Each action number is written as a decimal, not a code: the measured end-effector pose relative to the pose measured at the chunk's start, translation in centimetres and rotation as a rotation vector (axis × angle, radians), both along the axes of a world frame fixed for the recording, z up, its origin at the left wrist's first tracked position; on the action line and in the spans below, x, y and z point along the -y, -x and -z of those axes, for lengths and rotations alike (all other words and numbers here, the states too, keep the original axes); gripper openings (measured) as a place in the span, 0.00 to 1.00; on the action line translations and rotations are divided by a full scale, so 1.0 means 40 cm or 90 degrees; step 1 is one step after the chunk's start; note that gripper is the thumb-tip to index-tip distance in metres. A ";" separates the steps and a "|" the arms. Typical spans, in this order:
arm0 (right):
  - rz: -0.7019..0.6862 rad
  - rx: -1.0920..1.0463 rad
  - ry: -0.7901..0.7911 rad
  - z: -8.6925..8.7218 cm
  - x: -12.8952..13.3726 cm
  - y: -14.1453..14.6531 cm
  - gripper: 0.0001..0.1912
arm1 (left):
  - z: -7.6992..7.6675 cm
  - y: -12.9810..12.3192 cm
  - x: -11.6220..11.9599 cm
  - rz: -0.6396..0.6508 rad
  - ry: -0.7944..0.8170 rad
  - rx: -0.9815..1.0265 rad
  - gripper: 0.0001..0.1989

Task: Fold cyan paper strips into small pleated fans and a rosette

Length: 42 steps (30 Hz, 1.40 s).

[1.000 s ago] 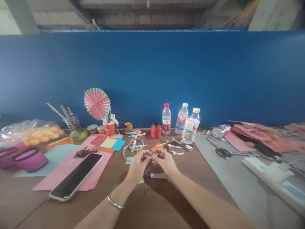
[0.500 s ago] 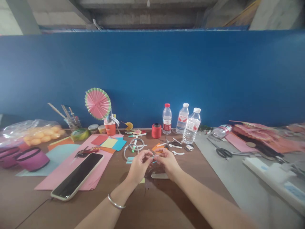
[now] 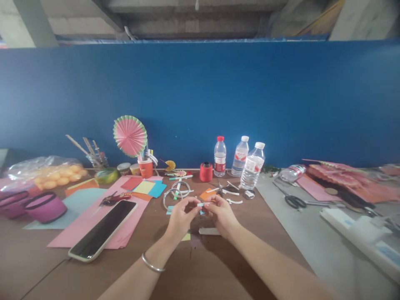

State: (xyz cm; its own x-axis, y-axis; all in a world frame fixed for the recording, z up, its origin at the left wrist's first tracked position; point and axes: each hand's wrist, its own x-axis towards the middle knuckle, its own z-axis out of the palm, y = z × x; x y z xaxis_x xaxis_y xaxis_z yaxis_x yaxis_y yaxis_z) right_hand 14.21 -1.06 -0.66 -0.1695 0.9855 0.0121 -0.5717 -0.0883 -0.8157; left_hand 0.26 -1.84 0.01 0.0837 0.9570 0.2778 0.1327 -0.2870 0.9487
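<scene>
Near the middle of the brown table, my left hand and my right hand meet at the fingertips around a small whitish piece. Both hands are pinched closed on it; its exact shape is too small to tell. Beneath my right hand lies a pale flat strip. A yellow paper scrap rests under my left wrist. Clear tubing rings lie just beyond my left hand. Behind my right hand are an orange paper piece and white strips.
A phone lies on pink paper at the left. A red thread spool and upright bottles stand at the back. Scissors and a power strip are at the right. A pink paper fan rises from a cup.
The small piece between my fingertips now shows whiter and plainer, as my fingers have shifted slightly. The whole view has moved a little.
</scene>
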 end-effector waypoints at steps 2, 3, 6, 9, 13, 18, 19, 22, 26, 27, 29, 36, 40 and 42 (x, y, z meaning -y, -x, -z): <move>-0.018 0.019 0.016 0.005 0.004 0.006 0.13 | -0.003 0.000 0.004 -0.016 -0.012 -0.005 0.08; -0.032 0.037 0.026 0.008 0.005 0.009 0.12 | -0.006 0.000 0.007 -0.020 -0.030 -0.011 0.08; 0.002 0.138 0.017 0.009 0.007 0.010 0.13 | -0.016 0.000 0.013 -0.041 -0.126 -0.067 0.07; 0.181 0.304 -0.149 -0.005 0.016 0.002 0.12 | -0.021 0.000 0.015 -0.068 -0.185 -0.123 0.07; 0.224 0.471 -0.358 -0.030 0.039 -0.010 0.03 | -0.019 0.002 0.015 -0.069 -0.150 -0.171 0.09; 0.172 0.483 -0.323 -0.025 0.041 -0.008 0.06 | -0.016 0.006 0.018 -0.056 -0.206 -0.232 0.07; 0.162 0.464 -0.295 -0.020 0.037 -0.007 0.06 | -0.015 0.006 0.019 -0.056 -0.207 -0.226 0.07; 0.122 0.400 -0.210 -0.007 0.024 -0.002 0.06 | -0.012 0.007 0.020 -0.080 -0.181 -0.186 0.08; 0.061 0.295 -0.155 -0.008 0.018 0.002 0.07 | -0.010 0.007 0.022 -0.094 -0.194 -0.183 0.06; 0.053 0.281 -0.143 -0.012 0.019 0.002 0.07 | -0.011 0.008 0.022 -0.091 -0.210 -0.184 0.05; 0.043 0.270 -0.117 -0.022 0.022 0.002 0.07 | -0.011 0.009 0.021 -0.082 -0.241 -0.173 0.05; 0.016 0.277 -0.086 -0.044 0.026 -0.002 0.05 | -0.007 0.014 0.016 -0.039 -0.317 -0.148 0.05; -0.016 0.246 -0.065 -0.042 0.021 -0.004 0.04 | -0.007 0.016 0.014 -0.016 -0.362 -0.158 0.04; -0.024 0.239 -0.055 -0.042 0.019 -0.006 0.04 | -0.006 0.017 0.013 -0.010 -0.369 -0.166 0.04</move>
